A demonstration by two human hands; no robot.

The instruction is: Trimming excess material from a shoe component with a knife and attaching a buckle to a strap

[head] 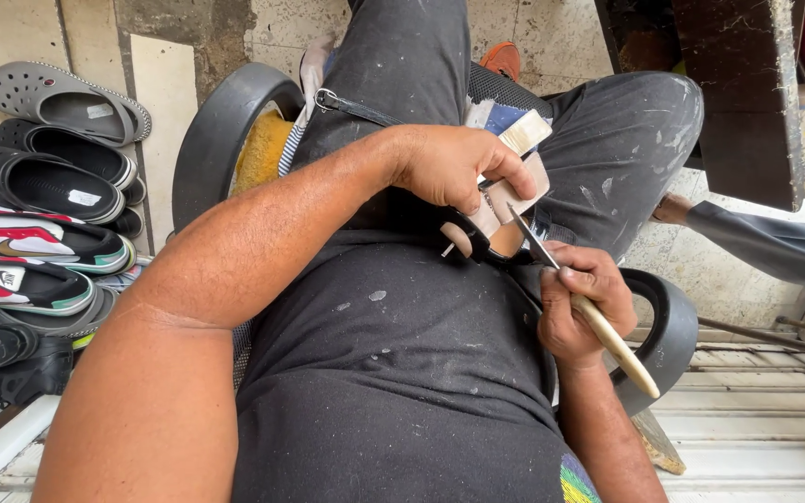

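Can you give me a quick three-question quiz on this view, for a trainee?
1. True or false: the right hand holds a knife by its pale wooden handle.
2. What does the left hand grip? A) a grey clog B) a tan sandal piece on the lap C) a red cup
3. Fill in: the shoes are lined up on the floor on the picture's ____ side.

Key: 1 true; 2 B; 3 left.
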